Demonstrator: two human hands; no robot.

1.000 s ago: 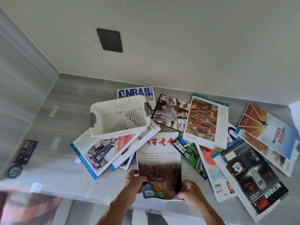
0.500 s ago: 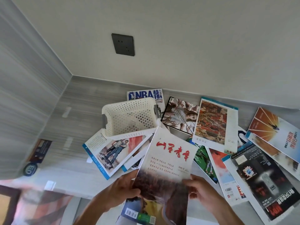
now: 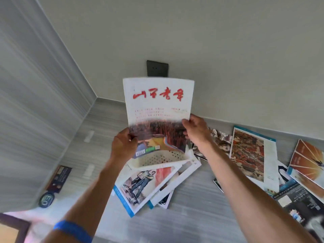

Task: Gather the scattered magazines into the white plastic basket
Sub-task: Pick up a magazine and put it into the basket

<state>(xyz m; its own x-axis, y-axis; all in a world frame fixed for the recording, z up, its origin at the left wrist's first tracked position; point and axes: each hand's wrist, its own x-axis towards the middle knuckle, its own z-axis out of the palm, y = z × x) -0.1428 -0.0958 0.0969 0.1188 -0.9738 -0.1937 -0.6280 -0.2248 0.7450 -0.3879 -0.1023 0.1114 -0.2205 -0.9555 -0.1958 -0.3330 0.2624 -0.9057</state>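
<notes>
A white magazine with red brush lettering stands upright in the air, gripped at its left edge by my left hand and at its right edge by my right hand. Its bottom edge hangs just over the white plastic basket, whose perforated wall shows below it. The basket rests tilted on a magazine with a painted standing figure. More magazines lie scattered to the right, among them one with a colourful painting and one with orange rays.
The grey counter sits in a corner between a striped left wall and a pale back wall with a dark socket plate. A dark card and a round sticker lie at the left edge.
Both hands have lifted the red-lettered magazine off the counter, raised it upright and carried it over the basket. My view has tilted so the counter sits lower.
</notes>
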